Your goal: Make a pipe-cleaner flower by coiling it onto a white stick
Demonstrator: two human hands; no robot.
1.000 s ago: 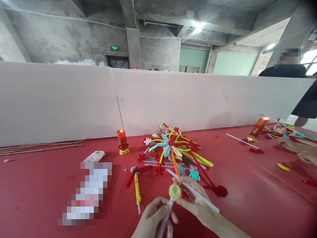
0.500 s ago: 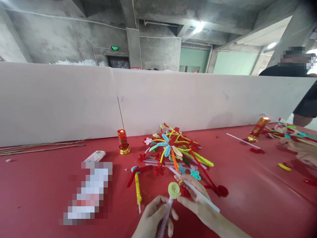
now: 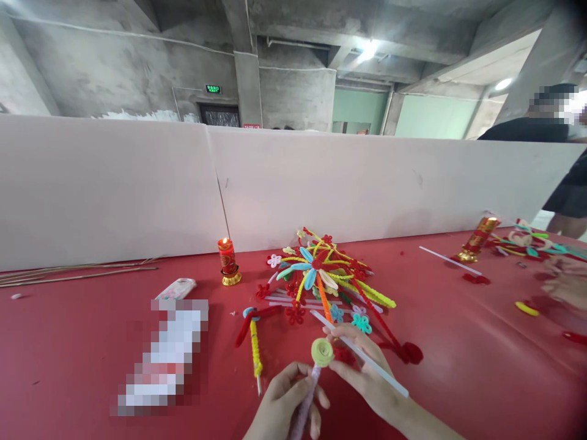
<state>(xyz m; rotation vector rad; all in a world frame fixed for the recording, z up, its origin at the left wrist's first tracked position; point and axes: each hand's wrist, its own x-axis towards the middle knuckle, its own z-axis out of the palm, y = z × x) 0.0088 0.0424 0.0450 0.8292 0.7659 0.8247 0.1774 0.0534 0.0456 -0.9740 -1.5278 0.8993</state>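
My left hand (image 3: 285, 397) is closed round a lilac pipe-cleaner stem (image 3: 303, 410), which stands nearly upright. On its top sits a flat pale yellow-green pipe-cleaner coil (image 3: 322, 352). My right hand (image 3: 369, 370) has its thumb at the coil's right edge, while its upper fingers curl over a long translucent white glue stick (image 3: 383, 369) that slants down to the right. Just beyond lies a heap of pipe-cleaner flowers (image 3: 318, 269) in red, yellow, blue and orange. A yellow wrapped stem (image 3: 255, 351) with a red and blue top rests left of my hands.
A lit red candle (image 3: 225, 256) on a gold base stands behind left, another candle (image 3: 481, 235) at right. Thin sticks (image 3: 77, 274) lie far left. A white partition (image 3: 367, 183) closes the red table's back. A blurred hand (image 3: 568, 284) shows far right; a person (image 3: 527, 128) stands beyond.
My hands and the coil-topped stem have hardly moved. At far right the other person's hand has shifted to the right, and the person behind the partition has moved slightly.
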